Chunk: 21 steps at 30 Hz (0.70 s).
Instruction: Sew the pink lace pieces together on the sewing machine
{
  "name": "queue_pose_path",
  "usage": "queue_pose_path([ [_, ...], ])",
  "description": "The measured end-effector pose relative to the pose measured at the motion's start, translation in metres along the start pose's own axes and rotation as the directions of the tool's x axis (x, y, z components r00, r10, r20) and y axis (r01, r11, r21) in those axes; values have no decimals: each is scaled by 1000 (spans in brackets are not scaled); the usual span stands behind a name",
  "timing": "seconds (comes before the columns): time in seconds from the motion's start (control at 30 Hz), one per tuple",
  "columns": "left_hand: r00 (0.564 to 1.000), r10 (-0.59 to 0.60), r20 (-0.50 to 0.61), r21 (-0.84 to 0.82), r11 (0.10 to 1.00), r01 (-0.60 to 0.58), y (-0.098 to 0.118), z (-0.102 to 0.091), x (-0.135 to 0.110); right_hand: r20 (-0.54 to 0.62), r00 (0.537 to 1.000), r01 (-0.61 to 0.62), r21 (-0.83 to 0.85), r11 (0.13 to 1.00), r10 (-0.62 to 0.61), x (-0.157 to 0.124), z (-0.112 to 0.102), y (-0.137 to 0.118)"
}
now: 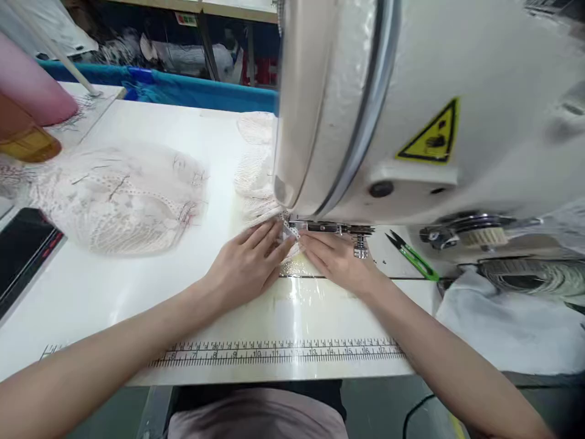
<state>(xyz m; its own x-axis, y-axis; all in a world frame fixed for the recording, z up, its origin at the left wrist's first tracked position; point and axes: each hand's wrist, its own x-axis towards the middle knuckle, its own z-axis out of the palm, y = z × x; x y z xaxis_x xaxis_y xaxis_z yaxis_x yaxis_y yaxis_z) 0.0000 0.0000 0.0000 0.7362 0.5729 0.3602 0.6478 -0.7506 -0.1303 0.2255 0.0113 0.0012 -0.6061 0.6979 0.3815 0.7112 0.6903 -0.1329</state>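
Observation:
Both my hands lie flat on the white sewing table (137,286) under the head of a white sewing machine (411,103). My left hand (249,262) has its fingers stretched out, pressing a small pale lace piece (290,235) at the needle and presser foot (320,227). My right hand (336,259) presses the same lace from the right, fingers flat and close together. The fingertips of both hands nearly meet at the needle. More lace (256,177) trails away behind the machine.
A heap of pale lace pieces (119,201) lies at the left. Green thread snips (414,256) rest right of the needle. A dark phone-like slab (22,250) sits at the left edge, a printed ruler (274,352) runs along the front, white cloth (507,323) lies at right.

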Motion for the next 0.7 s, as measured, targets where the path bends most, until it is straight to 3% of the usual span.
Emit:
queue_pose_path([
  [0.23,992,119,-44,2,993,-119,-4,1,-3,-100,982,153,-93,984,-162,-7,12,6],
  [0.47,992,122,2,-78,989,-122,-19,-3,-6,-32,988,143,-215,966,-153,-5,7,-9],
  [0.7,992,124,35,-67,990,-122,-28,-2,-6,-125,953,242,-245,939,-278,2,8,-16],
])
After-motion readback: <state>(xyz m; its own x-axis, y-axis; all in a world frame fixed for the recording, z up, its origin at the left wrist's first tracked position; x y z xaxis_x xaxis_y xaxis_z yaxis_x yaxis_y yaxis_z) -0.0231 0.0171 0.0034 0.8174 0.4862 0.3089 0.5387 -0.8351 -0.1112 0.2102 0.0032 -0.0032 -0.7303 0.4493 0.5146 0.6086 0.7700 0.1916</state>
